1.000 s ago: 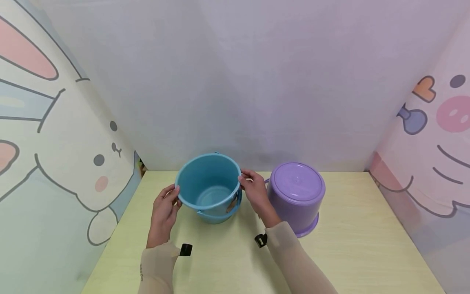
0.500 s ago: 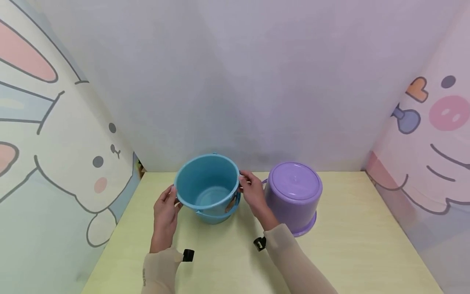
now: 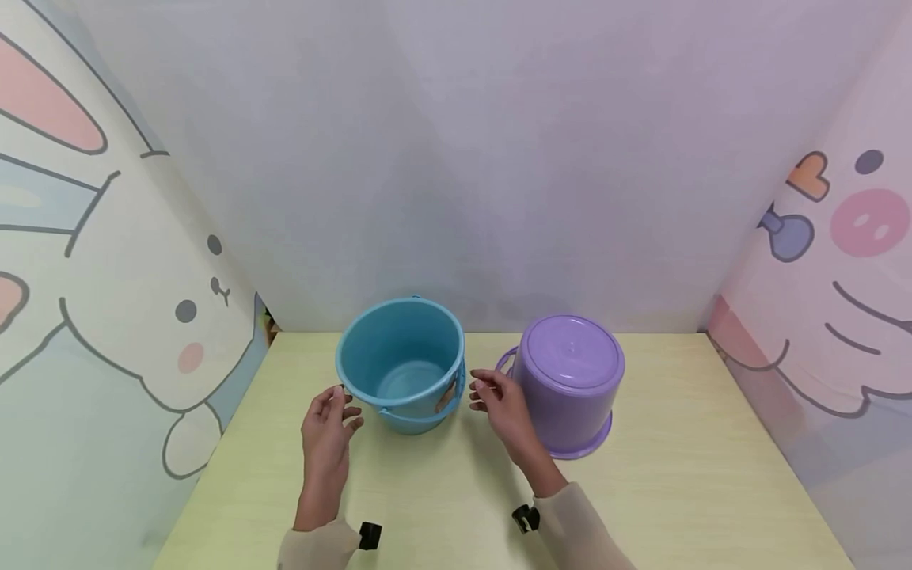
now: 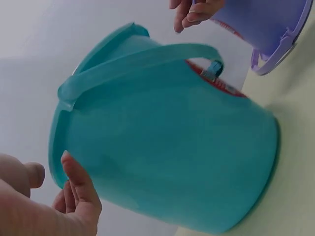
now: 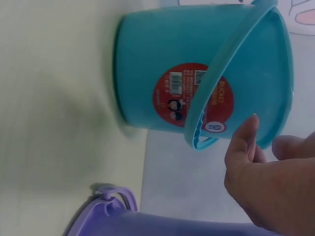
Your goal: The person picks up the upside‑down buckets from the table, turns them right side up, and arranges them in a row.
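A blue bucket stands upright on the table with its mouth up and its handle hanging down the front. In the right wrist view a red label shows on its side. My left hand is beside the bucket's left side, fingers loosely bent and holding nothing. On the other side, my right hand hovers between the two buckets, fingers relaxed and apart from the blue rim. A purple bucket stands upside down to the right, its base facing up and its handle poking out on the left.
The pale wooden table spreads in front and to the right of the buckets. A pale cloth backdrop rises behind it. Cartoon-printed panels flank it, with a rabbit at left and a pig at right.
Both hands have let go of the blue bucket's rim and drawn back slightly toward me. The blue and purple buckets stay in place.
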`<state>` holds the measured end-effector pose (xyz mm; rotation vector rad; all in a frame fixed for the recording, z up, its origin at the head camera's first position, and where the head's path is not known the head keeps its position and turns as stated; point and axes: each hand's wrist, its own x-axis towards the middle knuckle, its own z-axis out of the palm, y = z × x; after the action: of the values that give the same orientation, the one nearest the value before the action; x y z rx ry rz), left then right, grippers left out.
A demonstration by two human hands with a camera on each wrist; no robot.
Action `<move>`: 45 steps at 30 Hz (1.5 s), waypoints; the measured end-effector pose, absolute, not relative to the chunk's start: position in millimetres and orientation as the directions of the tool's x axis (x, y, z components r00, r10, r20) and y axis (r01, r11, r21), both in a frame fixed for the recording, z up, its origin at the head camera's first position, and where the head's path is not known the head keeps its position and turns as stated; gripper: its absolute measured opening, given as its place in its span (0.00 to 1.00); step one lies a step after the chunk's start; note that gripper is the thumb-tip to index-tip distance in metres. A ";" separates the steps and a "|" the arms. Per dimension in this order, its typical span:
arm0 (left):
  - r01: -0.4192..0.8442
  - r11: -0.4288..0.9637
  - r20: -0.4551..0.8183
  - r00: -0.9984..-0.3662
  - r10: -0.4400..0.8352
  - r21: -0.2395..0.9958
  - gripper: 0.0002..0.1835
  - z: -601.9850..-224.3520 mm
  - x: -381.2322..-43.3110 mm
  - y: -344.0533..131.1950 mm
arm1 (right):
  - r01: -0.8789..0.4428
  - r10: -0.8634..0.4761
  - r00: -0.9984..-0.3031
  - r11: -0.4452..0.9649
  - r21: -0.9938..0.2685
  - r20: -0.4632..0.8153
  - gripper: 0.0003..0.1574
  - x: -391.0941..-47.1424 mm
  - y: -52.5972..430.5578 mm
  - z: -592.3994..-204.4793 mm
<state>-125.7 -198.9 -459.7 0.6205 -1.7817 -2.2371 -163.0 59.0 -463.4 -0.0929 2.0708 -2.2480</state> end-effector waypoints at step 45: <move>-0.267 -0.028 -0.260 -0.952 0.160 0.963 0.24 -518.1 -99.3 -134.0 | 0.064 -0.110 -0.992 0.039 -0.997 -0.068 0.14 -104.1 131.8 -512.2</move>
<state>-99.3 -134.0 -518.1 0.1368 -2.3700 -2.4914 -104.1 131.8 -512.2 -0.0483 2.1700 -2.0935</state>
